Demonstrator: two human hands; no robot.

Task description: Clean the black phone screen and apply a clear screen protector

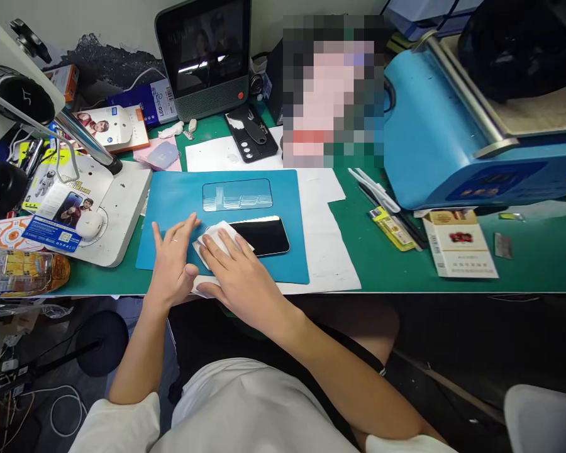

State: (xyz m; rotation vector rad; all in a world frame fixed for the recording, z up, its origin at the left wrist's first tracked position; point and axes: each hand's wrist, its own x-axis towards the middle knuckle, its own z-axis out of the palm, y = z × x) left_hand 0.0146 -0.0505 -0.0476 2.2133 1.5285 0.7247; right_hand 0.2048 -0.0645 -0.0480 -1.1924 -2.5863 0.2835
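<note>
Right hand [245, 277] presses tissue [214, 233] (white, papery) onto glossy phone [268, 236].

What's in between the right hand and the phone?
A white wipe: the right hand lies on it, and it covers part of the phone. The head view shows this.

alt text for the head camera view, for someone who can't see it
A person's right hand rests on a white wipe at the left end of a dark-screened phone on a blue mat. The left hand is partly open beside the wipe. A clear, dark-edged panel lies beyond the phone.
</note>
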